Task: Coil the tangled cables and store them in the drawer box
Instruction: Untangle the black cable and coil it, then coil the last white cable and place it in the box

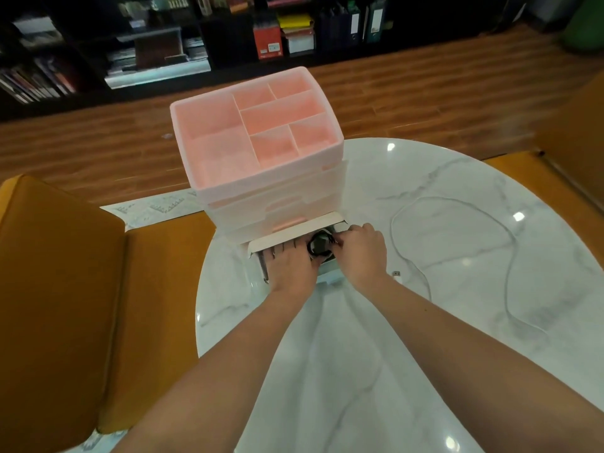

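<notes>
A pink drawer box with open top compartments stands on the white marble table. Its bottom drawer is pulled out toward me. Inside it lies a coiled black cable. My left hand rests over the left part of the drawer, fingers touching the coil. My right hand holds the coil's right side. A loose white cable lies uncoiled on the table to the right, its USB plug near my right wrist.
An orange-brown cushioned chair stands at the left, another orange seat at the right. A printed paper sheet lies left of the box. Dark bookshelves line the far wall beyond the wooden floor.
</notes>
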Demonstrator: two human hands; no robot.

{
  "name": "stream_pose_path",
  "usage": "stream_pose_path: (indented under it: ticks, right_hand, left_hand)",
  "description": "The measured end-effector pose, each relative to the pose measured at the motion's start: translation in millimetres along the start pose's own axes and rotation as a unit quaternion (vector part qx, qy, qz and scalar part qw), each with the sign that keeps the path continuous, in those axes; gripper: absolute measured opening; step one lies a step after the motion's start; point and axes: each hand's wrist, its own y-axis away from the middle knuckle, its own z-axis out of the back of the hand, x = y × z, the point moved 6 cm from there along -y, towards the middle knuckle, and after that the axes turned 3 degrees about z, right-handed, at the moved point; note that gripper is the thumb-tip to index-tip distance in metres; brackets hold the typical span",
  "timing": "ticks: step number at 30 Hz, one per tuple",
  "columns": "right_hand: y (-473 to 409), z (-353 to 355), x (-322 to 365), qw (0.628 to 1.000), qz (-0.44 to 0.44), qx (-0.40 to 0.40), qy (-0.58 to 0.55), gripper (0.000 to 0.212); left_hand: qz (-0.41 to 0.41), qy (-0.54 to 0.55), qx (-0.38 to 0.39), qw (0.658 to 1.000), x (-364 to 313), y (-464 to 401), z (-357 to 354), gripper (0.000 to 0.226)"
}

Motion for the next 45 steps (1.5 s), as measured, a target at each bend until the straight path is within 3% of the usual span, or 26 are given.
stream_pose_path:
  ticks: [16,23,28,34,41,45]
  right_hand:
    - [8.3,-5.5,-6.7,0.993,0.051,0.006,-0.105,0.025]
    - [29.4,16.2,-35.7,0.967,-0.002,-0.06,-0.246,0.024]
    - [50.4,23.8,-69.0,0.961,-0.047,-0.022,-0.273,0.022]
    - [77.3,27.6,-112.8,0.969,-0.067,0.03,-0.236,0.017]
    - [107.7,24.6,-148.7,0.988,-0.026,0.104,-0.111,0.027]
    - [120.0,18.1,-157.8,0.988,0.051,0.145,-0.03,0.032]
  left_hand:
    - [0.012,0.006,0.005,1.0,-7.3,-7.5,-2.6,0.052]
    - [0.016,0.009,-0.008,1.0,-12.1,-1.7,2.4,0.049]
    - [0.024,0.055,-0.047,0.997,-22.0,14.2,15.6,0.038]
    - [-0.035,0.122,-0.069,0.989,-54.5,45.8,20.6,0.025]
    - [-0.079,0.126,0.065,0.987,-101.9,88.5,-17.3,0.025]
    - [-0.132,0.126,0.13,0.975,-122.5,107.6,-43.3,0.033]
